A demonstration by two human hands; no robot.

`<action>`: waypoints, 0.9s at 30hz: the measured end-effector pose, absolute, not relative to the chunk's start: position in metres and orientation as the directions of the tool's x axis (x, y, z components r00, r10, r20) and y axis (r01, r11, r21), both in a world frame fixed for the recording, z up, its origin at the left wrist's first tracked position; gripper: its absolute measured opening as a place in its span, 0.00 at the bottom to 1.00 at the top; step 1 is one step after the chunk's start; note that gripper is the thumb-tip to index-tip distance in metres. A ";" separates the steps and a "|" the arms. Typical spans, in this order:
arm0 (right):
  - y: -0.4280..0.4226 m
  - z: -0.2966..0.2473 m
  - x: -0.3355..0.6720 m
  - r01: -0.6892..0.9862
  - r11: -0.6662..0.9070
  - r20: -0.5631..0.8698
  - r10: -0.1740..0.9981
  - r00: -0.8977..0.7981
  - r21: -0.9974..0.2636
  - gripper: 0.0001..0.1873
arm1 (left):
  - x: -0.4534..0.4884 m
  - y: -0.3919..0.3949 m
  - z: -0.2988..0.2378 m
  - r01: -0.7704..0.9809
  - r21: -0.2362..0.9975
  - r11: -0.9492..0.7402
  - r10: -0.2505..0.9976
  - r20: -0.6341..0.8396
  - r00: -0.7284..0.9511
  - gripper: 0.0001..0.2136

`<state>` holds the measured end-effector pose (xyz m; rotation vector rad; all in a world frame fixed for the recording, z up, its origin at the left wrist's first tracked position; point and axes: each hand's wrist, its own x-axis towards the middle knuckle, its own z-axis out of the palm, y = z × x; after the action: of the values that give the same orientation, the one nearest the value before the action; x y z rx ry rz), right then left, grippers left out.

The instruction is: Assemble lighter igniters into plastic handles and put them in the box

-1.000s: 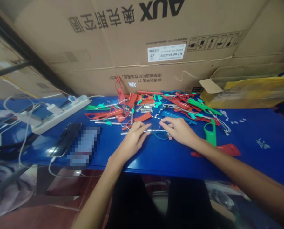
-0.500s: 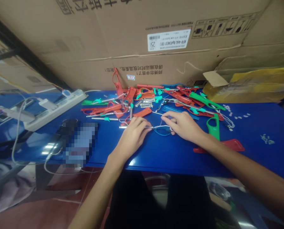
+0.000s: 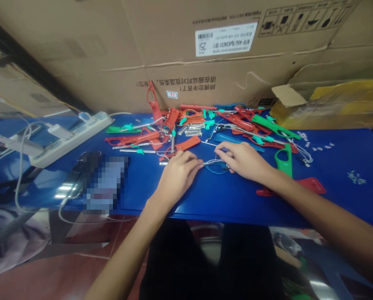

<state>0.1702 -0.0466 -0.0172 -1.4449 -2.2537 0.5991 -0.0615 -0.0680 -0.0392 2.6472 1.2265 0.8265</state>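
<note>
My left hand (image 3: pixel 180 168) is closed in a pinch at the end of thin white wires (image 3: pixel 212 161) that run across to my right hand. A short silver tube end (image 3: pixel 163 163) shows at the far side of my left fingers; whether they hold it is hidden. My right hand (image 3: pixel 244 160) pinches a thin metal rod (image 3: pixel 209 143), its tip pointing left. Beneath the wires, between both hands, is a blue plastic lighter casing (image 3: pixel 217 168) with a loop-shaped handle. An orange-red casing (image 3: pixel 188 143) lies just beyond my left hand.
Behind my hands lie piled red casings (image 3: pixel 236 121), metal tubes (image 3: pixel 138 151) and green clips. A green casing (image 3: pixel 285 160) and red casing (image 3: pixel 311 185) lie by my right forearm. A power strip (image 3: pixel 74 139) and phone (image 3: pixel 107 183) are left; a cardboard box (image 3: pixel 330 104) is right.
The camera view has shifted slightly. Both hands keep their pinches, and the wires and rod stay in almost the same place between them.
</note>
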 end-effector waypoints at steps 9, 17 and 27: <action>-0.045 -0.019 0.171 0.711 0.360 0.085 0.916 -0.392 -0.604 0.12 | -0.061 -0.070 -0.039 0.675 0.318 -0.666 0.737 0.425 0.526 0.10; -0.044 -0.019 0.170 0.728 0.366 0.080 0.915 -0.396 -0.580 0.09 | -0.064 -0.073 -0.035 0.719 0.299 -0.627 0.771 0.369 0.519 0.08; -0.047 -0.016 0.170 0.710 0.384 0.066 0.900 -0.431 -0.590 0.03 | -0.063 -0.073 -0.035 0.706 0.309 -0.638 0.764 0.371 0.528 0.08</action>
<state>0.1697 -0.0466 -0.0163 -1.3957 -2.2716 0.6915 -0.0626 -0.0730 -0.0353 2.6391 1.2754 0.7312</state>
